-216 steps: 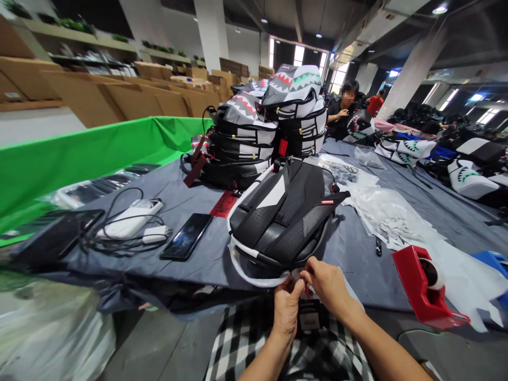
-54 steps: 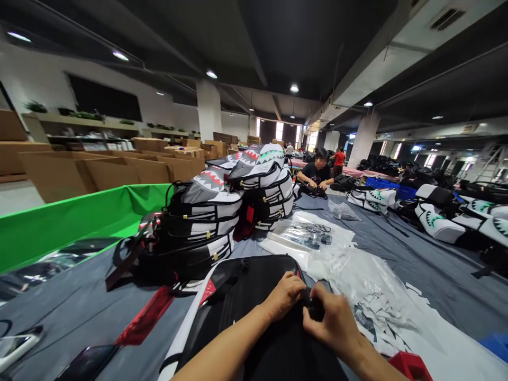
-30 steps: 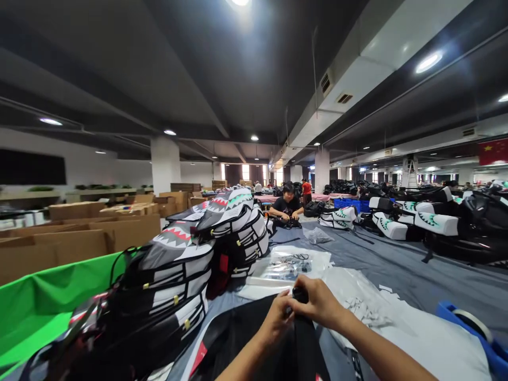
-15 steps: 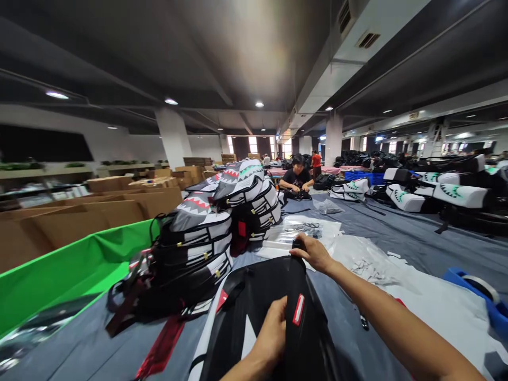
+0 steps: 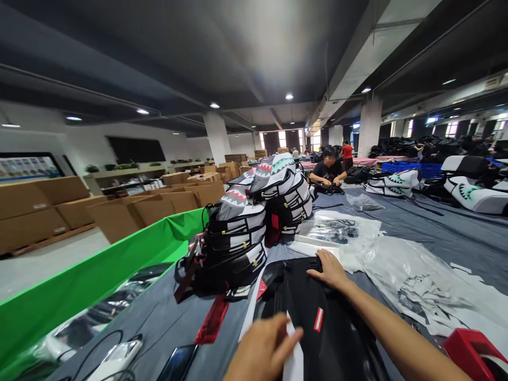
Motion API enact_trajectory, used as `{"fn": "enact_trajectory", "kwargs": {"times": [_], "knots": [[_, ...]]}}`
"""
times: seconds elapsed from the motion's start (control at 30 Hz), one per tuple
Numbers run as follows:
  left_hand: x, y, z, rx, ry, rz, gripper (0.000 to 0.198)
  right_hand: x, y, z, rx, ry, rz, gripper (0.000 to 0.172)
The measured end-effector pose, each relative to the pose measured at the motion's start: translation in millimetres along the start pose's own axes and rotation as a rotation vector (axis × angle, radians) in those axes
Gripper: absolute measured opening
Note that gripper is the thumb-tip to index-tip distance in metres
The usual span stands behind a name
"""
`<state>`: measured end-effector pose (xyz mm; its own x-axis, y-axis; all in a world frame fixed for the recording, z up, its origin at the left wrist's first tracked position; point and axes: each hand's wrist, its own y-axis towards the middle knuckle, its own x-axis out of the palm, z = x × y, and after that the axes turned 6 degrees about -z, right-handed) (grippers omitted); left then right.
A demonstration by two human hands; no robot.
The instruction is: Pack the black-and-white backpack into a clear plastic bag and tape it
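Note:
A black backpack [image 5: 313, 312] with white side panels and a small red tag lies flat on the table in front of me. My right hand [image 5: 330, 271] rests open on its top edge, with the fingers spread and nothing in them. My left hand [image 5: 264, 347] hovers at the bottom of the view with its fingers apart, right beside a white panel of the backpack. Its fingertips seem to be at or close to that panel, though I cannot tell whether they touch it. The lower part of the backpack runs out of view.
Two stacks of shark-mouth backpacks [image 5: 254, 227] stand just beyond, with clear plastic sheets [image 5: 416, 286] to the right. A red tape dispenser [image 5: 472, 354] sits at the lower right, and a phone [image 5: 178, 362] lies at the lower left. A co-worker [image 5: 328, 169] sits farther back.
My hands no longer work together at the top strap. The right hand now lies open on the backpack's top edge, and the left has dropped back toward me. The view has swung slightly.

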<state>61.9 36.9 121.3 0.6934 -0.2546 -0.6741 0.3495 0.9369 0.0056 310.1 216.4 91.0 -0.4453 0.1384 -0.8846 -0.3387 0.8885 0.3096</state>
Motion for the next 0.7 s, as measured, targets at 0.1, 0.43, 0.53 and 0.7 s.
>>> {"fn": "enact_trajectory", "kwargs": {"times": [0.1,0.43,0.53,0.7], "knots": [[-28.0,80,-22,0.045,0.366,0.246,0.088,14,-7,6,-0.061,0.049,0.145,0.045],[2.7,135,-83,0.287,0.394,0.392,0.048,29,-53,13,-0.228,-0.062,0.315,0.037],[17.6,113,-86,0.311,0.41,0.538,0.04,34,-69,8,-0.233,-0.14,0.271,0.046],[32.4,86,-92,0.333,0.498,0.556,0.036,40,-96,8,-0.246,-0.144,0.194,0.058]]}}
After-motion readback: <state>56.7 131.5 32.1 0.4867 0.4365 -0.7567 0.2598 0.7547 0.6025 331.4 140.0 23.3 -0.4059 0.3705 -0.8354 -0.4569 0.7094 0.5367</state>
